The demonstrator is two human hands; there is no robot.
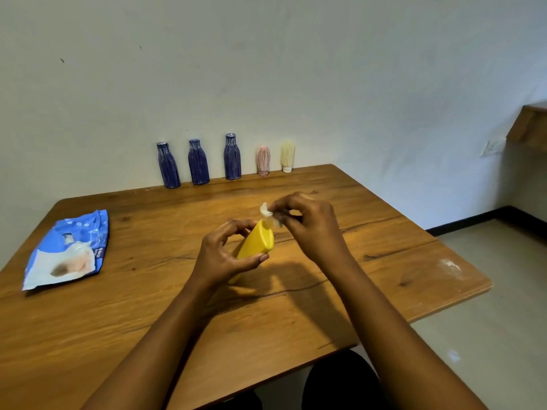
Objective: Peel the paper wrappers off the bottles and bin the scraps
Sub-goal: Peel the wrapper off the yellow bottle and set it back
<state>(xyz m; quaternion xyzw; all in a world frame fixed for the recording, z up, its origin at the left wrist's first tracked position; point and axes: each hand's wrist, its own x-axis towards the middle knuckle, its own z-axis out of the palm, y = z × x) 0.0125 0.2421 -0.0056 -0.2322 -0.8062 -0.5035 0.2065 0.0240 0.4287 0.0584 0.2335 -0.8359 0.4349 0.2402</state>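
Peeling looks nearly done on the bottle [256, 241] held above the middle of the bench [118, 321]: its yellow body shows bare and is tilted, flat end up and away. The left hand [225, 255] grips it, with the thumb along the near side and the fingers curled round the far side. The right hand [307, 226] pinches a crumpled white scrap [266, 210] at that upper end, its fingers closed on the paper. I cannot tell whether the scrap is attached to the bottle. To do this well, I judge, hold the bottle firm and draw the paper slowly along the surface, not straight off, so it comes away whole. Then pick off any remnants.

The near bench edge runs under the forearms. The right edge lies well clear of the hands, with a whitish smudge [450, 266] near its corner and floor [488, 276] beyond. Bare wood lies all round the hands. To the left, a blue bag [68, 253] lies flat near the left edge. No bin is in view, so where the scrap should go is unclear. At the far edge, against the wall, stand three blue bottles [232, 158], a pink bottle [263, 161] and a cream bottle [287, 157], all wrapped and well apart from the hands.
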